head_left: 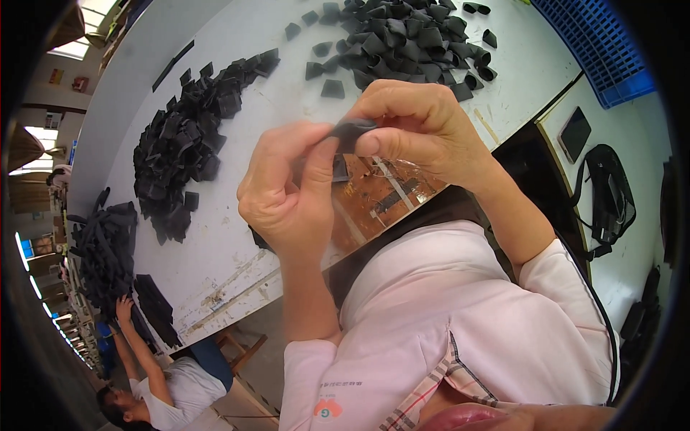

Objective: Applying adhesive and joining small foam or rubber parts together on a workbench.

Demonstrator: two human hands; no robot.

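Between my two hands is a small black piece of folded fabric or foam point(352, 131), pinched from both sides above the near edge of the table. My left hand point(284, 187) grips its left end with thumb and forefinger. On its other end, the thumb and fingers of my right hand point(424, 129) are closed. Fingers cover much of the piece, so its exact shape is hidden. Below them lies a brown board point(402, 188) with tape strips, and another dark piece point(340, 169) rests at its left side.
Beyond my hands sits a heap of black tube-like pieces point(402, 39). Flat black pieces point(180, 144) are piled to the left, with black strips point(104, 244) farther left near a co-worker point(169, 381). At right are a blue crate point(596, 50), a phone point(574, 134) and a black mesh bag point(609, 194).
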